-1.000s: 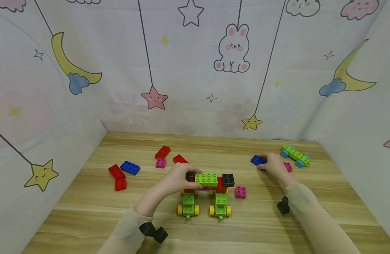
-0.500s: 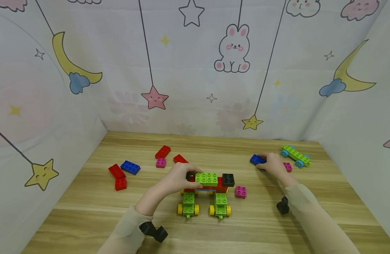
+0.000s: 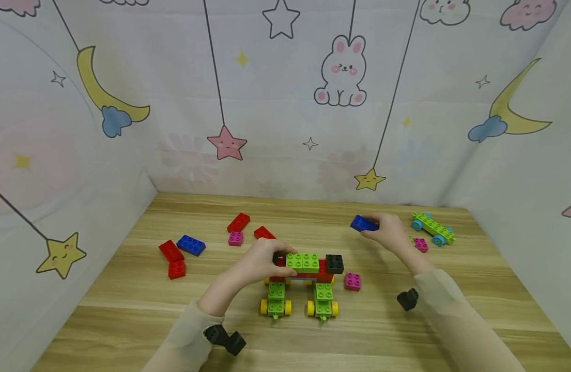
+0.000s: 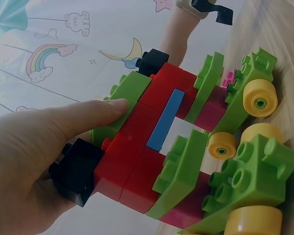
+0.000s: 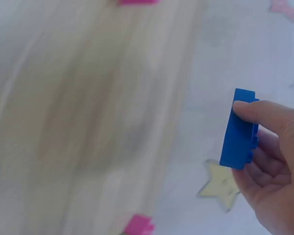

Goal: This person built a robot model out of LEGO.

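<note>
Blue brick (image 3: 362, 223) runs kinda left-right lengthwise, studs up, right hand (image 3: 390, 233) pinching it from the right. Left hand (image 3: 259, 262)? Clamped on the build (image 3: 310, 276).

Pale cloth (image 3: 276, 93) printed with a rabbit (image 3: 343, 80), top centre, fills the upper frame; below, a wooden table (image 3: 359, 341) bears a green car (image 3: 433, 228) right of centre.

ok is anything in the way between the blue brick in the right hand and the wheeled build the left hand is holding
Nothing visible stands between the blue brick, held in the right hand, and the wheeled build. The pink brick beside the build lies off that line.
</note>
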`<action>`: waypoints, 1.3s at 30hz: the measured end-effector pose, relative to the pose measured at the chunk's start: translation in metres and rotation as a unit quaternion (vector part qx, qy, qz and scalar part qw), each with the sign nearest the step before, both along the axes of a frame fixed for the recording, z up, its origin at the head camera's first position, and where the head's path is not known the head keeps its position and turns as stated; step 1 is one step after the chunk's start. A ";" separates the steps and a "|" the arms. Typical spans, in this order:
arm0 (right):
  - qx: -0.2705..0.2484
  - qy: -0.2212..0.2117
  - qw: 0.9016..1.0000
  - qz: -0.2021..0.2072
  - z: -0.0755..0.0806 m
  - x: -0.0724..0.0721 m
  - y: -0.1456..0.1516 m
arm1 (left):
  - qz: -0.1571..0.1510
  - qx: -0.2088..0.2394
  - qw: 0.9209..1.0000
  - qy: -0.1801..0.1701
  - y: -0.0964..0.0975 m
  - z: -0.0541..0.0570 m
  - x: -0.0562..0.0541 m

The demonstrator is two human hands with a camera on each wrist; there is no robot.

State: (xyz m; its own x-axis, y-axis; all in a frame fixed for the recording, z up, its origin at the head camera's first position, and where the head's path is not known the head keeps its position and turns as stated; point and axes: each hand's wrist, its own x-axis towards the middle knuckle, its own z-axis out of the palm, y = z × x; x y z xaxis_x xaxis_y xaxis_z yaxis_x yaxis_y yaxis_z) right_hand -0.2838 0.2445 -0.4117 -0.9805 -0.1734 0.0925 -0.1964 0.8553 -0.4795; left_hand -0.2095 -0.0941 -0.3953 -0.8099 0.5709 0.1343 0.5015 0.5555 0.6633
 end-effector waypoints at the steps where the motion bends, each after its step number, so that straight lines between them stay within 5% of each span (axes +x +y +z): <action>1: -0.004 0.005 1.000 0.004 0.004 0.002 -0.003 | 0.000 0.000 1.000 -0.001 0.000 0.000 0.000; 20: -0.061 0.025 0.991 0.116 0.058 0.048 -0.067 | -0.005 -0.021 0.999 0.027 0.001 0.002 0.002; 29: -0.064 0.052 0.981 0.177 0.059 0.060 -0.089 | -0.023 -0.009 0.999 0.029 -0.004 0.004 0.003; 39: -0.054 0.046 0.971 0.227 0.057 0.072 -0.101 | 0.012 0.053 0.997 0.063 -0.006 0.006 0.005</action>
